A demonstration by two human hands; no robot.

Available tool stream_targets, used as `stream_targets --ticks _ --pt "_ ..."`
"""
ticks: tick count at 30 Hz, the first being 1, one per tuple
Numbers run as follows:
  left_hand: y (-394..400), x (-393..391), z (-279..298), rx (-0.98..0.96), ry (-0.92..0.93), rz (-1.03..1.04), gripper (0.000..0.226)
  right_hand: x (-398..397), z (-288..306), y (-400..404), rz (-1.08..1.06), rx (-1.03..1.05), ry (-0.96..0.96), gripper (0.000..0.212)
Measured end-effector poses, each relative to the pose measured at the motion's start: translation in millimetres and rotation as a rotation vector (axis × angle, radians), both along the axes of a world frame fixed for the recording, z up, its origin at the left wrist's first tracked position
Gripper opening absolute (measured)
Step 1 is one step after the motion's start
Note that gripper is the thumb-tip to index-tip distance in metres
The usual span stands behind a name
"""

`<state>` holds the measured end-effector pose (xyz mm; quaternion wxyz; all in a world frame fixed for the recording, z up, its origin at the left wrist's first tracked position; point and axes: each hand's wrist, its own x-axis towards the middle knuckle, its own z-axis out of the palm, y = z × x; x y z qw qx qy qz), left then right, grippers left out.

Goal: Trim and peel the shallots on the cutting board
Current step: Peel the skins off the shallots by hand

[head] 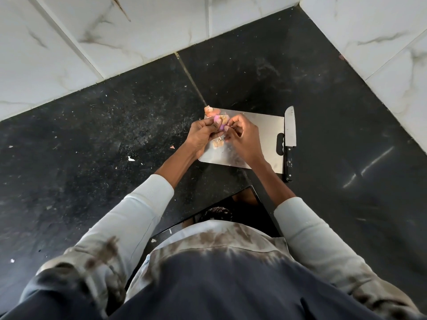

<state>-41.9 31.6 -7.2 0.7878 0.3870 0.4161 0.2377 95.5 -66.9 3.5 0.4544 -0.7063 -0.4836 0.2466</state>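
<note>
- Your left hand (203, 132) is curled around a shallot (219, 122), holding it above the far left part of the cutting board (265, 135); its purple, partly peeled flesh shows between your fingers.
- Your right hand (242, 137) meets the shallot from the right, fingertips (227, 128) pinching at its skin; how much skin you have between them is too small to tell.
- Beyond your hands, at the board's far left corner, lies a small heap of orange-pink shallot skins (209, 110).
- More peel scraps (218, 143) lie on the board, just below your hands.
- The board is a steel-coloured rectangle with a handle slot (280, 144) at its right end, and it lies on the black stone counter (115, 135).
- The knife (290, 135) lies on the counter just beside the board's right edge, blade pointing away from you, black handle towards you, untouched by either hand.
- Small pale bits (131, 159) are scattered over the counter to your left.
- White marble-patterned wall tiles (138, 31) close the corner behind the counter.
</note>
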Motion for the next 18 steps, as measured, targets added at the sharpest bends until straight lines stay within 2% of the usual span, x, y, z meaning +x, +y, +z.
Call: stream_targets --ticks 4,7,9,14,16,18 --pt "2 6 5 0.042 0.009 -0.026 0.029 -7 2 -4 -0.118 0.032 0.124 0.023" --pt "2 9 5 0.095 0.073 0.004 0.032 -5 -2 0 -0.223 -0.019 0.168 0.015" --pt "4 8 0 0.095 0.108 0.02 0.034 -1 -6 6 -0.245 -0.113 0.105 0.014" --pt "2 1 -6 0.085 0.111 -0.013 0.036 4 -15 19 -0.093 -0.333 -0.15 0.028" --pt "4 0 -3 0.079 0.097 -0.013 0.038 4 -15 21 -0.09 -0.346 -0.118 0.026" --pt "4 -1 1 0.074 0.087 -0.008 0.038 6 -12 23 -0.091 -0.339 0.061 0.022"
